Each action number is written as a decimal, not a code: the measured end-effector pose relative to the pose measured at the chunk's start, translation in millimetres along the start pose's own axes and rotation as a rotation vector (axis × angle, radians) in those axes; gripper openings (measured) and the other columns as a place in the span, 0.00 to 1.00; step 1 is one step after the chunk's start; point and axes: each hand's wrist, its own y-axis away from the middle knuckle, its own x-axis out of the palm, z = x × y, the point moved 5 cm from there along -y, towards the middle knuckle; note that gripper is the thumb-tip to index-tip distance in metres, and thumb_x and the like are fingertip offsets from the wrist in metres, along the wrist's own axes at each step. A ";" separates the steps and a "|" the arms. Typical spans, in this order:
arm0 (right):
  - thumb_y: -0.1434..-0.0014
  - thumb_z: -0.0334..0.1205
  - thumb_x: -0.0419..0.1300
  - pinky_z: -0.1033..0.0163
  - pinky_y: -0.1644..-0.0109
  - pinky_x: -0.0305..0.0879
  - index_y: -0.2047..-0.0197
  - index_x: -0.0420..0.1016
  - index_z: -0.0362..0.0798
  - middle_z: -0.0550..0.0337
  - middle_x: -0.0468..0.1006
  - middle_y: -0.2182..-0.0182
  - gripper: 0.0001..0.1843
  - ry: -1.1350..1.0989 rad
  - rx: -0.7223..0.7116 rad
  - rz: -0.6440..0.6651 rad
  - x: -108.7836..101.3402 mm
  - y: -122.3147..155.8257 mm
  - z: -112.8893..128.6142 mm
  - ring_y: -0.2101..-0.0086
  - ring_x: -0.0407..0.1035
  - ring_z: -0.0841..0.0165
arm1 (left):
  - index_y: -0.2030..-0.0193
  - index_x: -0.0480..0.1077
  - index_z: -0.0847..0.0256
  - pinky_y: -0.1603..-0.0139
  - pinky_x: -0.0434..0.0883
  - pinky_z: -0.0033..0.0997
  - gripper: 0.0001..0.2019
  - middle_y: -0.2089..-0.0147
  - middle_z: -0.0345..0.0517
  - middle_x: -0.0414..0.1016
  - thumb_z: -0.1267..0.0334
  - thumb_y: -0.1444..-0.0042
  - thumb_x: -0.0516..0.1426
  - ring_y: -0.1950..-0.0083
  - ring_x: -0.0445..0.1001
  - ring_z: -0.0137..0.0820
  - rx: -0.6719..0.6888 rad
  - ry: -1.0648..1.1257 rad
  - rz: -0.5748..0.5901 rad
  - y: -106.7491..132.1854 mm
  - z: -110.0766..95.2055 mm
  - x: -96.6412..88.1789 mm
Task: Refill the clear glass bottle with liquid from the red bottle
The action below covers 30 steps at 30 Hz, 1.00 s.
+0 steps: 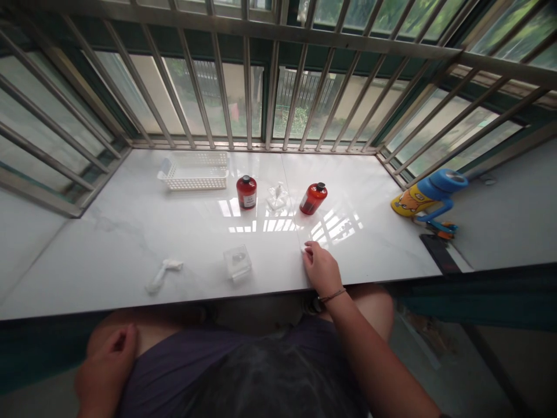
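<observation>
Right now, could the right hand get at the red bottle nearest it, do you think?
Probably yes: the right hand rests on the marble counter just before the red bottle, and nothing stands between them.

Along the front edge of the white marble countertop [270, 280], a hand could pass leftward until a small clear square plastic box [238, 263] stands in the way.
</observation>
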 end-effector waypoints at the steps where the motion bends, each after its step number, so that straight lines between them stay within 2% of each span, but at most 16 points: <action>1: 0.31 0.38 0.61 0.58 0.51 0.74 0.43 0.77 0.53 0.54 0.88 0.56 0.15 -0.040 -0.033 0.034 4.8 3.6 9.2 0.57 0.81 0.59 | 0.54 0.81 0.50 0.69 0.65 0.31 0.20 0.60 0.46 0.83 0.40 0.35 0.56 0.69 0.70 0.38 0.001 0.014 -0.006 0.0 -0.2 -0.2; 3: 0.33 0.40 0.64 0.60 0.53 0.76 0.43 0.76 0.55 0.59 0.88 0.57 0.15 -0.110 -0.064 0.075 8.6 6.1 19.7 0.60 0.82 0.63 | 0.55 0.81 0.50 0.69 0.65 0.32 0.19 0.61 0.46 0.82 0.40 0.35 0.57 0.70 0.69 0.38 -0.001 0.036 -0.013 1.7 -1.5 -1.0; 5: 0.32 0.43 0.64 0.61 0.54 0.77 0.42 0.75 0.56 0.61 0.88 0.57 0.16 -0.146 -0.031 0.056 1.5 -1.1 15.4 0.62 0.83 0.65 | 0.57 0.81 0.50 0.69 0.64 0.33 0.19 0.62 0.46 0.81 0.41 0.35 0.56 0.71 0.69 0.38 -0.001 0.040 -0.022 4.5 -3.5 -2.5; 8: 0.32 0.44 0.61 0.59 0.54 0.77 0.42 0.73 0.53 0.56 0.88 0.56 0.17 -0.119 0.108 -0.060 -26.7 -27.8 -15.3 0.61 0.83 0.63 | 0.57 0.81 0.52 0.69 0.64 0.35 0.22 0.62 0.48 0.81 0.39 0.34 0.54 0.71 0.69 0.39 0.016 0.045 -0.030 7.1 -6.0 -4.5; 12: 0.33 0.42 0.60 0.54 0.52 0.72 0.41 0.73 0.49 0.50 0.87 0.54 0.18 0.013 0.295 -0.206 -63.2 -65.4 -61.4 0.57 0.81 0.56 | 0.53 0.82 0.53 0.67 0.66 0.36 0.24 0.58 0.51 0.82 0.38 0.34 0.53 0.69 0.70 0.40 0.019 0.049 0.008 4.3 -3.4 -2.1; 14: 0.33 0.39 0.60 0.55 0.53 0.69 0.40 0.73 0.48 0.49 0.87 0.54 0.19 0.068 0.340 -0.220 -65.9 -76.7 -71.4 0.57 0.80 0.55 | 0.52 0.82 0.52 0.66 0.66 0.37 0.24 0.57 0.51 0.82 0.38 0.34 0.53 0.68 0.71 0.40 0.019 0.054 0.022 3.0 -1.8 0.3; 16: 0.33 0.37 0.61 0.56 0.54 0.67 0.41 0.74 0.47 0.49 0.87 0.55 0.18 0.105 0.350 -0.204 -57.1 -82.6 -70.3 0.58 0.80 0.56 | 0.52 0.81 0.52 0.66 0.66 0.37 0.24 0.57 0.50 0.82 0.38 0.33 0.53 0.68 0.71 0.40 0.018 0.058 0.012 3.3 -0.8 1.8; 21: 0.30 0.34 0.58 0.58 0.55 0.64 0.40 0.74 0.48 0.49 0.87 0.52 0.16 0.138 0.264 -0.151 -13.5 -86.0 -33.4 0.56 0.79 0.57 | 0.50 0.81 0.52 0.66 0.66 0.36 0.24 0.55 0.50 0.83 0.39 0.32 0.52 0.66 0.73 0.41 0.034 0.051 -0.010 6.5 -2.6 1.8; 26: 0.27 0.35 0.58 0.59 0.54 0.65 0.40 0.74 0.51 0.54 0.87 0.52 0.14 0.099 0.095 -0.053 29.4 -89.2 26.0 0.56 0.80 0.59 | 0.53 0.82 0.52 0.67 0.66 0.35 0.20 0.56 0.50 0.83 0.42 0.31 0.54 0.66 0.74 0.40 0.053 0.025 -0.016 7.5 -5.9 -2.0; 30: 0.25 0.34 0.58 0.59 0.53 0.66 0.41 0.75 0.51 0.53 0.88 0.52 0.13 0.056 -0.061 0.056 55.0 -80.3 70.5 0.54 0.81 0.58 | 0.54 0.82 0.51 0.68 0.65 0.32 0.17 0.58 0.46 0.83 0.44 0.31 0.57 0.67 0.73 0.38 0.049 0.030 -0.042 10.6 -7.3 -3.5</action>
